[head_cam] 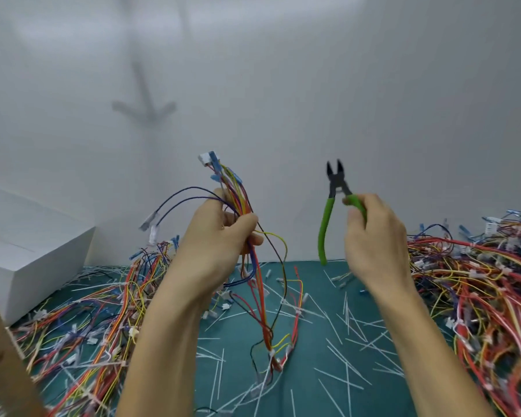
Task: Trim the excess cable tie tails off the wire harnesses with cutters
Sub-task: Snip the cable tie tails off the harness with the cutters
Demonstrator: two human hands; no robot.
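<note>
1. The left hand (220, 236) shows only its back. Its fingers curl round the wire harness (242, 203) and grip it about mid-length, and the palm side of that grip is hidden.
2. The right hand (376, 236) is slightly blurred and also turned away. Its fingers wrap one green handle of the cutters (335, 188), while the other handle hangs free, well apart from the hand.
3. Any tie tail on the held harness is too small to make out near the hand.
4. The heap of harnesses on the right (478, 284) runs off the frame edge. So does the heap on the left (103, 314), which is smeared at the bottom corner.
5. The held harness stands roughly upright between the hands. Its white and blue plugs are at the top and its wires trail down, with the lower end seemingly resting on the green mat (313, 284).
6. The cutters stand just right of the harness, apart from it. The nose points up with the blades a little open, and the free handle slants down and left.
7. White cut tails (348, 353) lie scattered on the mat between the heaps.
8. A white box (36, 254) sits at the far left against the wall.
</note>
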